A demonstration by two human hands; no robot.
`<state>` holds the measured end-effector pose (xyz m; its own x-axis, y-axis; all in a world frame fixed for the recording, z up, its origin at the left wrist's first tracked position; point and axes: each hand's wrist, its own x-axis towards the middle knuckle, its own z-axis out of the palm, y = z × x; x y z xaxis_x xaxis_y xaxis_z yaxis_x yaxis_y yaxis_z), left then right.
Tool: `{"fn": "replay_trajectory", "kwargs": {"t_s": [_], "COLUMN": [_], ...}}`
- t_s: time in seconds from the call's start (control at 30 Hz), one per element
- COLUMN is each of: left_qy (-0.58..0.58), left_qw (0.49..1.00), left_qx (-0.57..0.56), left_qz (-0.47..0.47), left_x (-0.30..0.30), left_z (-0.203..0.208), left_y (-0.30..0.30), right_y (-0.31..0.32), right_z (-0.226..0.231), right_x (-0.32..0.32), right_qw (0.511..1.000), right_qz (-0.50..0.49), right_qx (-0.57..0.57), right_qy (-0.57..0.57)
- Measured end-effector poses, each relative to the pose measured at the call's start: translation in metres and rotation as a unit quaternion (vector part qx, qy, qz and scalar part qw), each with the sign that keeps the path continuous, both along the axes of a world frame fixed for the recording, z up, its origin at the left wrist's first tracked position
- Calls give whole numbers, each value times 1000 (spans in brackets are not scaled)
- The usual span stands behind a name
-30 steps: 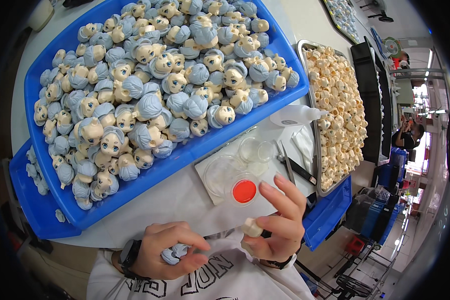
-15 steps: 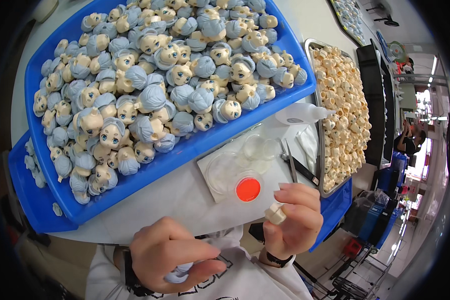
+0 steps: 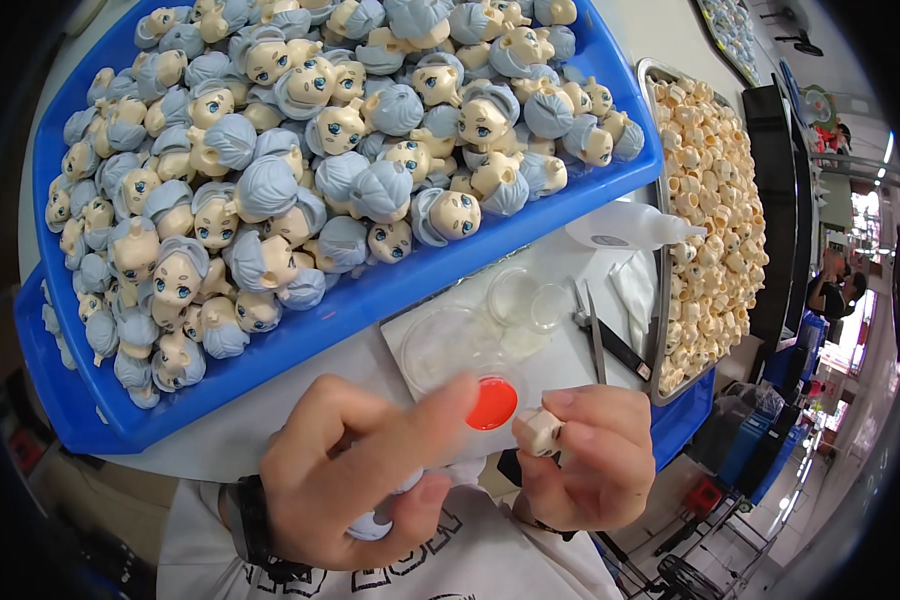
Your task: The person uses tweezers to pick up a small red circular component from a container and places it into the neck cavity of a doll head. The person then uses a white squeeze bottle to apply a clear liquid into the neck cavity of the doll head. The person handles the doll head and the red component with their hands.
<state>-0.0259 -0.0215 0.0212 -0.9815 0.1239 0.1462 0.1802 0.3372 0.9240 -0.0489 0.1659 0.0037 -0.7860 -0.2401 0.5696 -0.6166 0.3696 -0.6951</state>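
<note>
My left hand [image 3: 335, 485] is curled around a grey-blue doll hair piece [image 3: 370, 527], mostly hidden by the fingers. Its index finger stretches out, smeared by motion, with the tip beside a small round dish of red liquid [image 3: 492, 405]. Whether the fingertip touches the dish I cannot tell. To the right of that dish, my right hand [image 3: 605, 455] pinches a small cream doll head part [image 3: 537, 432] between thumb and fingers, its hollow side not clearly visible.
A big blue tray [image 3: 370, 285] heaped with blue-haired doll heads fills the far left. Clear round dishes [image 3: 440, 345], tweezers [image 3: 596, 335], a black-handled tool [image 3: 625, 350] and a white squeeze bottle [image 3: 625, 226] lie in the middle. Right of them stands a metal tray [image 3: 660, 290] of cream parts.
My left index finger has swung up and out toward the red dish. The right hand has shifted slightly lower, and the cream part has turned between its fingers. The view has moved a little.
</note>
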Motion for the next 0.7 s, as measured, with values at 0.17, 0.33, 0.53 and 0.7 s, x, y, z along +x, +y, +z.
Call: {"fn": "replay_trajectory", "kwargs": {"t_s": [0.17,0.33,0.53,0.7], "left_qy": [-49,-2,-23,-18], "left_qw": [984,993,998,997], "left_qx": [167,105,59,77], "left_qz": [21,-46,12,2], "left_x": [10,1,1,-2], "left_z": [-17,-17,-10,-9], "left_y": [7,1,0,0], "right_y": [2,3,1,-2], "right_z": [3,0,1,-4], "right_x": [-1,-2,-5,-5], "right_qw": [999,999,998,997], "right_qz": [2,-3,-1,-14], "right_qx": [22,33,37,32], "right_qy": [27,32,42,65]}}
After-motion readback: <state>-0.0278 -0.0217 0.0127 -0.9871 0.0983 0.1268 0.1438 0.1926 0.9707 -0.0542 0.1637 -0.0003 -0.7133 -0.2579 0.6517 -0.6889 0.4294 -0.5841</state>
